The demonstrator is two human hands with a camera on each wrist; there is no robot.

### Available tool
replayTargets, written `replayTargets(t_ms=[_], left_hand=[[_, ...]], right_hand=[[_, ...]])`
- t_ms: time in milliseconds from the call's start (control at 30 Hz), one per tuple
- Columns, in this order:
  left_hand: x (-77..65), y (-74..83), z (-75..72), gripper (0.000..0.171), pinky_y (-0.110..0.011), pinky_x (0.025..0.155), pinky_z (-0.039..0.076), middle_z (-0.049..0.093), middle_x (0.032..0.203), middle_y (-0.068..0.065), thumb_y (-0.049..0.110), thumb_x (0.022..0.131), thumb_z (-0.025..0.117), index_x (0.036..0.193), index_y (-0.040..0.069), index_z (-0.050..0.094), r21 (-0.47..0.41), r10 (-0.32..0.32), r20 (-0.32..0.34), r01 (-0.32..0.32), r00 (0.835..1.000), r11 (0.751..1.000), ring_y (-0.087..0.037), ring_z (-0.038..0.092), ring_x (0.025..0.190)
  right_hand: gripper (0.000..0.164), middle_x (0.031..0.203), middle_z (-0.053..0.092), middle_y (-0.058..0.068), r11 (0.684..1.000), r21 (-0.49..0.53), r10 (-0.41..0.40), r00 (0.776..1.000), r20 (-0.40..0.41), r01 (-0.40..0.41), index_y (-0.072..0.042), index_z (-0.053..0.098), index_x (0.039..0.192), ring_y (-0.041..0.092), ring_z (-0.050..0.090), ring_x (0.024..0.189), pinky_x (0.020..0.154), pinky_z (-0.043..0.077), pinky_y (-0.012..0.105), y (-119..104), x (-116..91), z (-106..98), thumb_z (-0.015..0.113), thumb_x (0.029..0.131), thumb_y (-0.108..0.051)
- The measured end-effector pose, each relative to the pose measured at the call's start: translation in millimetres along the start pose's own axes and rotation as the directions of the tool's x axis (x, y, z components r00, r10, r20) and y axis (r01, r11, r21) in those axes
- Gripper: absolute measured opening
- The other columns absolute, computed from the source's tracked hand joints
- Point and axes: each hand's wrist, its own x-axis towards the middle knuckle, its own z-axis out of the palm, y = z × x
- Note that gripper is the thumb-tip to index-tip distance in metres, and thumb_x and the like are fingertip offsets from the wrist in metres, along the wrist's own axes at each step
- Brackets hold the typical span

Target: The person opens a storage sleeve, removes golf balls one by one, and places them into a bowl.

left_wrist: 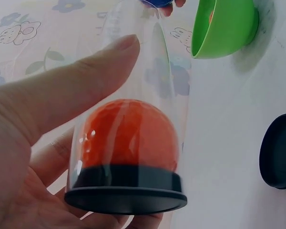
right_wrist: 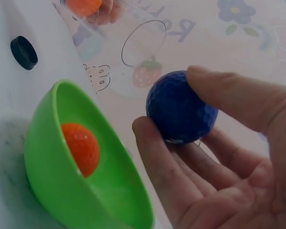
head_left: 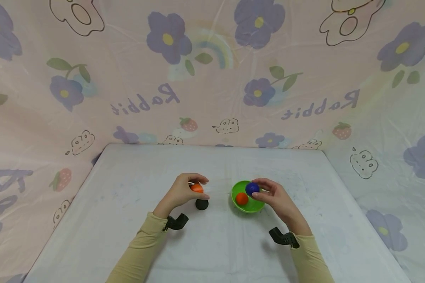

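My left hand (head_left: 180, 191) grips a clear plastic tube (left_wrist: 155, 90) with a black cap (left_wrist: 126, 199) closing its lower end. An orange dimpled golf ball (left_wrist: 133, 133) sits inside, just above that cap. In the right wrist view, the tube's open rim faces toward my right hand (head_left: 277, 197). My right hand pinches a blue golf ball (right_wrist: 178, 107) between thumb and fingers, above the green bowl (right_wrist: 43, 157). A second orange golf ball (head_left: 242, 199) lies in the bowl. Near my left hand, a loose black cap (head_left: 202, 204) rests on the table.
A white-covered table (head_left: 219, 251) lies under everything. Behind it and at its sides hangs a patterned curtain (head_left: 212, 90) with flowers and rabbits. Each wrist wears a black camera mount, such as the left mount (head_left: 177, 222).
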Motion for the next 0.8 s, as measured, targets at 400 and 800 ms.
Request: replayTargets(t_ms=[400,800], left_hand=[[0.3,-1.2,1.1,0.046,-0.032,0.073,0.051,0.066,0.110,-0.009,0.018,0.067,0.089,0.109,0.015,0.070,0.012,-0.027,-0.007,0.027,1.000,1.000,-0.024,0.059,0.092],[-0.7,-1.7,4.0,0.046,-0.033,0.073,0.051,0.065,0.111,-0.011,0.015,0.068,0.088,0.110,0.012,0.069,0.005,-0.032,-0.005,0.032,0.999,0.999,-0.025,0.058,0.094]], right_hand=[[0.047,0.125,0.053,0.023,0.999,-0.031,-0.026,0.998,0.052,0.028,0.005,0.051,0.126,0.025,0.063,0.103,0.086,0.051,0.028,9.9,-6.5,-6.8,0.071,0.087,-0.010],[0.046,0.126,0.049,0.026,0.996,-0.065,-0.054,0.995,0.083,0.059,0.006,0.051,0.126,0.024,0.063,0.103,0.083,0.053,0.031,16.0,-10.0,-7.4,0.071,0.086,-0.008]])
